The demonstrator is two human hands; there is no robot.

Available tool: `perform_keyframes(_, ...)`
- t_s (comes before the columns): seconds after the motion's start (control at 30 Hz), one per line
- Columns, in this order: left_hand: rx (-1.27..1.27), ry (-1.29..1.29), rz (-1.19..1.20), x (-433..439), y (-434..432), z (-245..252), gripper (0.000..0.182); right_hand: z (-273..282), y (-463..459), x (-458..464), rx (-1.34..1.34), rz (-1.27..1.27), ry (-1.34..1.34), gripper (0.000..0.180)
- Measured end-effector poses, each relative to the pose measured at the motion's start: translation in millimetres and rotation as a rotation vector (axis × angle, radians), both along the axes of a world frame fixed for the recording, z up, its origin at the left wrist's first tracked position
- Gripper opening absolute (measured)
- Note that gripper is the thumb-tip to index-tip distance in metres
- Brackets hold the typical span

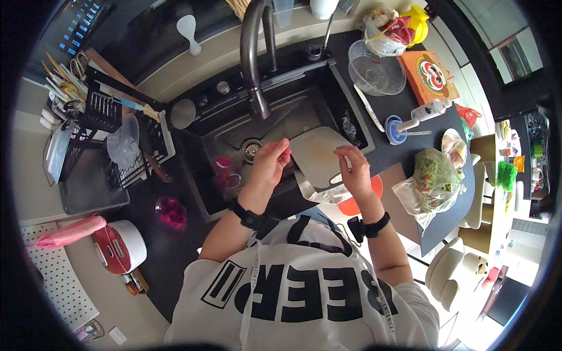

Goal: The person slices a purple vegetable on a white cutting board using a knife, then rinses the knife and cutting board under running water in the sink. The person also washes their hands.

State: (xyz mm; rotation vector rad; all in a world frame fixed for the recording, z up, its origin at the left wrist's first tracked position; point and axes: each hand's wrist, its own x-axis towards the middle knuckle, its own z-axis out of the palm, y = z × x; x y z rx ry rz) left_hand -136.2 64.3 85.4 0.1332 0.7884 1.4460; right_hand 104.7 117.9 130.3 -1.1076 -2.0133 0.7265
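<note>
My left hand (268,163) is raised over the dark sink (202,175), thumb and fingers drawn together; whether something small is between them cannot be told. To its right my right hand (354,169) hovers by the lower right edge of a grey cutting board (318,153), its fingers bent and apart, with nothing visible in them. The board lies across the sink's right part. Below my left hand, a clear container with a pink item (224,163) rests in the basin, near the drain strainer (252,149). The faucet (254,66) arches over the sink from behind.
At left stand a dish rack (131,169), a bowl of dark pink contents (171,213) and a red and white rice cooker (119,246). On the right counter are a clear bowl (376,70), a white-handled knife (368,106), an orange box (428,78) and bagged vegetables (434,177).
</note>
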Motion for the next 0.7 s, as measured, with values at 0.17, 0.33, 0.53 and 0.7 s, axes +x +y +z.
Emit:
perform_keyframes(0.17, -0.043, 0.064, 0.076, -4, -6, 12, 0.017, 7, -9, -38, -0.065, 0.085, 0.027, 0.015)
perform_keyframes(0.33, 0.071, 0.037, -0.01, -21, -10, 20, 0.031, 6, -12, -67, -0.116, 0.123, 0.066, 0.014)
perform_keyframes(0.53, -0.086, 0.019, 0.161, -84, -4, -3, 0.041, 1, -20, -104, -0.16, 0.177, 0.049, 0.014)
perform_keyframes(0.7, -0.116, -0.192, 0.284, -152, 9, -20, 0.039, 0, -26, -138, -0.169, 0.22, 0.026, 0.015)
